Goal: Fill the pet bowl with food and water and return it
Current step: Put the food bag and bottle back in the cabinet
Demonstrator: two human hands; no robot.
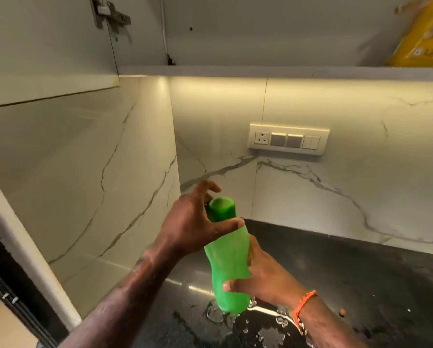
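Nearest the camera, on the black countertop (348,277), spilled water (268,320) spreads in puddles and beads around the foot of a green bottle (229,270), which stands upright on the wet patch. Just right of it, the right hand (265,275) is wrapped around the bottle's lower body, thumb in front and fingers curled behind, an orange thread bracelet (304,303) at the wrist. Above, the left hand (192,222) closes around the neck below the green cap (223,208), thumb pressed across the front while the other fingers spread loosely behind the cap. A small brown crumb (342,312) lies on the counter well right of the bottle; the counter from there to the right edge of view is open. To the left, a marble side wall (97,184) hems the bottle in closely, meeting the marble backsplash (361,184) at a corner just behind the cap. Higher on the backsplash sits a switch plate (288,140). Farthest up, a lit cabinet shelf (260,71) overhangs, with a yellow bag (421,38) at its right end. No pet bowl is in view.
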